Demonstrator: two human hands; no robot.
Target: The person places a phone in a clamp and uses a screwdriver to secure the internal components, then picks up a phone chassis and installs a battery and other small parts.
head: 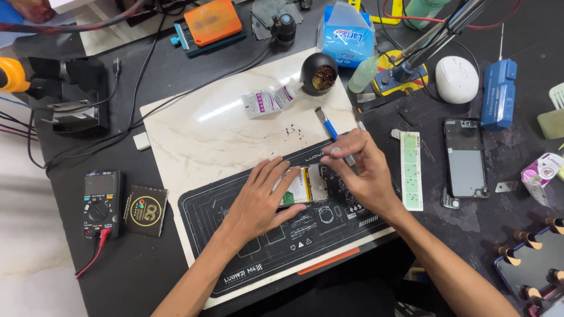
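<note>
Left hand: I see my fingers pressed flat, clamped on nothing, pinning the opened phone.
Opened phone: on the black mat, mid-worktop.
Right hand: grip pinched on a blue-handled tool above the phone.

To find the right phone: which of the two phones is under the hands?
The opened phone on the black mat, under the left hand; the other phone lies untouched, far right.

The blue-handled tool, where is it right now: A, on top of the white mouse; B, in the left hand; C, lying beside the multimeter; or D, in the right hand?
D: the right hand pinches the blue-handled tool above the opened phone, which the left hand steadies.
</note>
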